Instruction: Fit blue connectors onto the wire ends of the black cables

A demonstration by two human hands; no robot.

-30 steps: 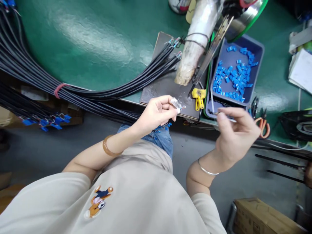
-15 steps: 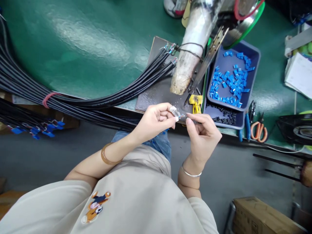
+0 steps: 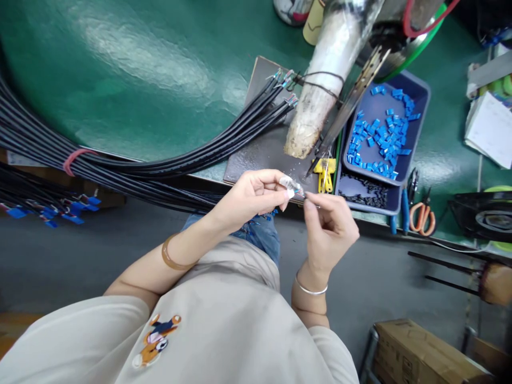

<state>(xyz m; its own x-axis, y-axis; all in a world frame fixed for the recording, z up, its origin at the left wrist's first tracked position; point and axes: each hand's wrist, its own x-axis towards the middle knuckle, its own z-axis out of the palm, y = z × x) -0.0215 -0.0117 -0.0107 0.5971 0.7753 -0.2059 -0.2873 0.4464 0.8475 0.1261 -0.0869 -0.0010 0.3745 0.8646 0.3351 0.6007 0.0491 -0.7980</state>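
Observation:
My left hand (image 3: 262,192) is closed in a pinch on a cable end, whose thin coloured wires (image 3: 298,190) stick out past the fingertips. White wrapping covers its thumb tip and a fingertip. Close by on the right, my right hand (image 3: 330,218) pinches a tiny dark piece (image 3: 305,196) at the wire tips. Its exact kind is too small to make out, and I cannot tell whether it sits over a wire. Both hands are at the table's front edge, in front of a dark board (image 3: 256,152).
Bundled black cables (image 3: 172,166) run along the left, tied with a red band (image 3: 72,160). A wrapped white tube (image 3: 316,101) hangs over the board. A tray of blue connectors (image 3: 420,112), black bits (image 3: 368,192), a yellow tool (image 3: 326,173) and orange-handled scissors (image 3: 422,218) lie right.
My right hand has shifted slightly left, bringing its fingertips up against the wire ends held by my left hand. The camera view has moved a little.

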